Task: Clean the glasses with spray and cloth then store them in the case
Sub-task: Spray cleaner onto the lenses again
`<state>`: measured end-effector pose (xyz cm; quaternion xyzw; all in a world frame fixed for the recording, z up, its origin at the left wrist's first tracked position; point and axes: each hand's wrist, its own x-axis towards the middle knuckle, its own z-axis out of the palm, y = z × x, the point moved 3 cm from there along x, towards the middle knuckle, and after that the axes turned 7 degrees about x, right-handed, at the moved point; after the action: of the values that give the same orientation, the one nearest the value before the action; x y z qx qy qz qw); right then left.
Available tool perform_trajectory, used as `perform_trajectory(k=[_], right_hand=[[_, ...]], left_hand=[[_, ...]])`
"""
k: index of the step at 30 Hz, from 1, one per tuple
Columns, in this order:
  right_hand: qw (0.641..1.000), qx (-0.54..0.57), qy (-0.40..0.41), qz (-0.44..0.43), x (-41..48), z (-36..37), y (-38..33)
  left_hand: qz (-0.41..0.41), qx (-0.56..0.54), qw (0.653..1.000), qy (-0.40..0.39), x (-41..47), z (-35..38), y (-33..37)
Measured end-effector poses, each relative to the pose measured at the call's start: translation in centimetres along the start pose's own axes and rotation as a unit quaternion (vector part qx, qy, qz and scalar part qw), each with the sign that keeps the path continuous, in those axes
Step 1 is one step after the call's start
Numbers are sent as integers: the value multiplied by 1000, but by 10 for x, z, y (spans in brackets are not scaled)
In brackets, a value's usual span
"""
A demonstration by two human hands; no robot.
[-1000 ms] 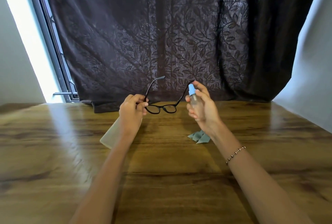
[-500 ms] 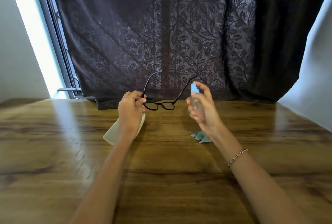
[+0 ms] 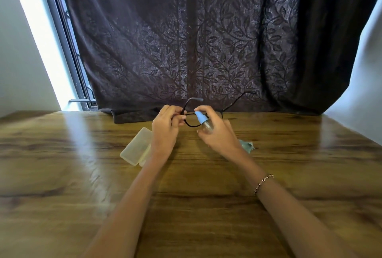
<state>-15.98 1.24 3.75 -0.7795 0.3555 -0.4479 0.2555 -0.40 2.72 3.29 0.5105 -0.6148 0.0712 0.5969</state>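
My left hand [image 3: 165,131] pinches the glasses [image 3: 191,114] at one hinge, temples pointing away from me. My right hand [image 3: 220,136] curls round the spray bottle [image 3: 203,122], cap tilted up-left.

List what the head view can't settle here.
- glasses: one lens hidden behind the spray bottle and right hand, head view.
- case: one end covered by the left hand; open or shut unclear.
- cloth: mostly behind the right wrist.
- Spray mist or wet lenses: too fine to see.
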Motion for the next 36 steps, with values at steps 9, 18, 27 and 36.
perform_trajectory(k=[9, 18, 27, 36], right_hand=[[999, -23, 23, -20, 4, 1, 5], [997, -46, 47, -32, 5, 2, 7], [995, -61, 26, -72, 5, 4, 4], [988, -143, 33, -46, 9, 0, 6]], left_hand=[[17, -25, 1000, -5, -2, 3, 1], [20, -8, 1000, 2, -2, 0, 2], [33, 7, 999, 0, -2, -1, 4], [29, 5, 1000, 0, -1, -1, 2]])
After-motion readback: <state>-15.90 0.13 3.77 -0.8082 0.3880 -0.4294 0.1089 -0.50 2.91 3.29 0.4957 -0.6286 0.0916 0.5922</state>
